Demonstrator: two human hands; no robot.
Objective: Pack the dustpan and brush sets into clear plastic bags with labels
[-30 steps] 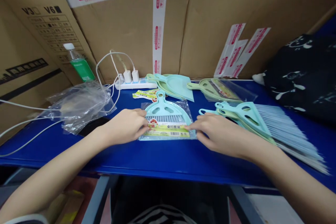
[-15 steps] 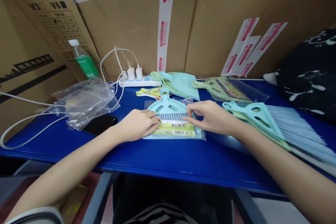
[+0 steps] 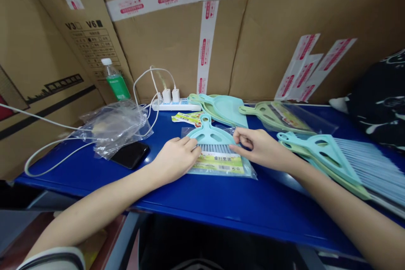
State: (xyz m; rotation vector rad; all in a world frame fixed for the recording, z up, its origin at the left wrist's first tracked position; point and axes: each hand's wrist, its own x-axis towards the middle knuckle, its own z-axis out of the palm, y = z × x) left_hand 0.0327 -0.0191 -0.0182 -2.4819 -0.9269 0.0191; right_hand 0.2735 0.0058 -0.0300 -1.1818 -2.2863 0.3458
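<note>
A light blue hand brush [image 3: 209, 136] lies flat in a clear plastic bag [image 3: 251, 171], over a light blue dustpan, with a yellow-green label card [image 3: 221, 162] across its lower part. My left hand [image 3: 179, 158] rests on the bag's left side, fingers together and curled over its edge. At the right side, my right hand [image 3: 257, 147] has its fingers curled and its thumb by the bristles, closed at the bag's edge. The exact pinch there is partly hidden.
Behind lie stacked dustpans [image 3: 232, 107], loose label cards [image 3: 186, 117] and a bagged green set [image 3: 278, 116]. More brushes [image 3: 332, 156] are at right. Crumpled plastic [image 3: 117, 124], a phone [image 3: 131, 155], a bottle [image 3: 117, 84], cables and a power strip [image 3: 180, 104] are at left.
The whole view has shifted, so the scene sits slightly lower and further right. Both hands keep nearly the same place at the sides of the bagged brush set.
</note>
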